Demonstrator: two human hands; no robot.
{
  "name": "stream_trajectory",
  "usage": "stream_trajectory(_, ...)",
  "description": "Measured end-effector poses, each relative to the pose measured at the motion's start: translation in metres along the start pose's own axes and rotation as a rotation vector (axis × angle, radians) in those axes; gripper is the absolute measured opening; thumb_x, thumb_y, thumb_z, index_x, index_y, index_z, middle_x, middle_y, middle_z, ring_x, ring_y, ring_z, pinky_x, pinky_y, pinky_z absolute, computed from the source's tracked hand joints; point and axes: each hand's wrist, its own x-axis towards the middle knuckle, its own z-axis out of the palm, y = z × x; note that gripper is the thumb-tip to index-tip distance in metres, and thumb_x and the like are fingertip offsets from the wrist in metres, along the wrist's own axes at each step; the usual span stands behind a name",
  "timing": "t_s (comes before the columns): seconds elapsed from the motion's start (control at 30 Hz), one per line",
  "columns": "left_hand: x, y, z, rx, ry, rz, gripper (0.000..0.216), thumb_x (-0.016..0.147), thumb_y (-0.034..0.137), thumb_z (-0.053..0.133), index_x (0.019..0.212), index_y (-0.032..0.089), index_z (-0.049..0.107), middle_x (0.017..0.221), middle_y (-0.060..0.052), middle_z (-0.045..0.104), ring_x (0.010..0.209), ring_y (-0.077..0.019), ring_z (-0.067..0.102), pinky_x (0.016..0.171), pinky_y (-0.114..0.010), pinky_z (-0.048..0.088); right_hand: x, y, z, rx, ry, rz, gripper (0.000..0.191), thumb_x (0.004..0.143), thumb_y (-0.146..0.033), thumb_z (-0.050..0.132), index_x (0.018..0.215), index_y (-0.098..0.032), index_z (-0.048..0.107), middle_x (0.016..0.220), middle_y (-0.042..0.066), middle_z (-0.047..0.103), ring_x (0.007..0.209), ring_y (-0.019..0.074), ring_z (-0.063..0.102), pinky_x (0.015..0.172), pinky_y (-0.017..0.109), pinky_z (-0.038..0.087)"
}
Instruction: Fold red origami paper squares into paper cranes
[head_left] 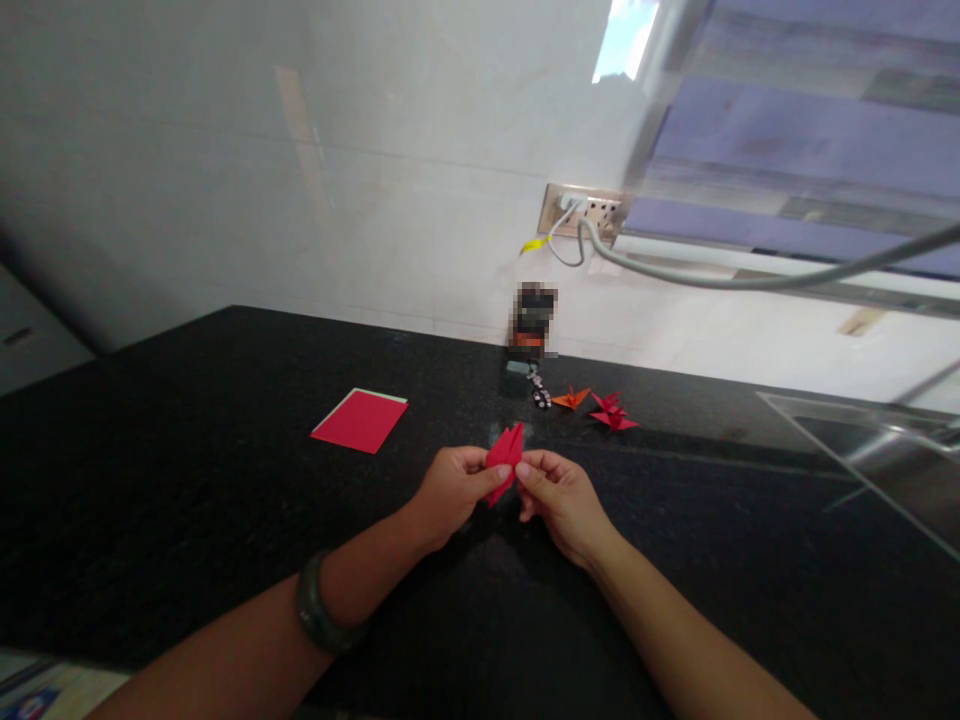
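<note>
Between my two hands is a red folded paper (pixel 506 456), pointed at its top and bottom and held above the dark counter. My left hand (pixel 455 490) pinches its left side, thumb laid across the front. On the right edge, my right hand (pixel 561 500) grips with thumb and forefinger, its other fingers curled below. Beyond the hands lie an orange origami crane (pixel 572 398) and red origami cranes (pixel 613 412), close together. A stack of square paper (pixel 361 421), red on top with a pale sheet peeking out, rests to the left.
A phone-like object (pixel 533 320), blurred out, leans on the white wall with a beaded strap (pixel 538 388) before it. A grey cable (pixel 697 280) runs from the wall socket (pixel 581 212) to the right. The metal sink (pixel 900 440) is at the right of the counter (pixel 225 400).
</note>
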Motion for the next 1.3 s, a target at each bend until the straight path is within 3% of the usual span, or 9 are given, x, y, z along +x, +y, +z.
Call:
stream_trajectory(0.47,0.004,-0.009,-0.004,0.181,-0.046,0.046,0.026,0.064,0.036,0.064,0.064,0.01,0.063,0.054,0.0,0.059,0.047,-0.0093,0.047,0.047,-0.021,0.033,-0.003,-0.009,0.003,-0.188,0.048,-0.038,0.023,0.064,-0.034,0.068,0.059,-0.014,0.056,0.043,-0.007,0.048,0.035,0.0043,0.042,0.037,0.017,0.037)
stream_trajectory(0.73,0.003,-0.007,-0.002,0.109,-0.139,-0.009,0.027,0.063,0.035,0.067,0.073,0.011,0.065,0.057,0.0,0.06,0.049,-0.0072,0.046,0.049,-0.02,0.033,-0.001,-0.005,0.003,-0.118,0.116,-0.073,0.014,0.062,-0.023,0.067,0.056,-0.014,0.059,0.043,-0.006,0.051,0.035,0.004,0.04,0.036,0.017,0.034)
stream_trajectory(0.87,0.002,-0.006,-0.002,0.096,-0.164,-0.025,0.028,0.065,0.038,0.066,0.071,0.011,0.066,0.058,-0.001,0.061,0.049,-0.0074,0.047,0.05,-0.02,0.035,-0.003,-0.007,0.005,-0.025,0.103,-0.016,0.016,0.06,-0.023,0.069,0.053,-0.013,0.058,0.043,-0.004,0.053,0.034,0.0042,0.041,0.036,0.017,0.035)
stream_trajectory(1.13,0.002,-0.008,-0.002,0.063,-0.169,0.003,0.026,0.064,0.037,0.067,0.068,0.011,0.066,0.061,-0.003,0.063,0.05,-0.008,0.049,0.052,-0.02,0.038,-0.004,-0.009,0.007,0.137,0.03,0.079,0.022,0.061,-0.028,0.07,0.052,-0.014,0.056,0.041,-0.005,0.052,0.034,0.0044,0.041,0.034,0.016,0.036)
stream_trajectory(1.3,0.003,-0.01,-0.002,0.103,-0.137,0.013,0.027,0.063,0.037,0.067,0.065,0.011,0.064,0.057,-0.002,0.061,0.05,-0.0089,0.049,0.052,-0.021,0.038,-0.004,-0.01,0.008,0.135,0.067,0.085,0.022,0.059,-0.026,0.071,0.051,-0.014,0.055,0.04,-0.005,0.052,0.031,0.0038,0.039,0.032,0.016,0.035)
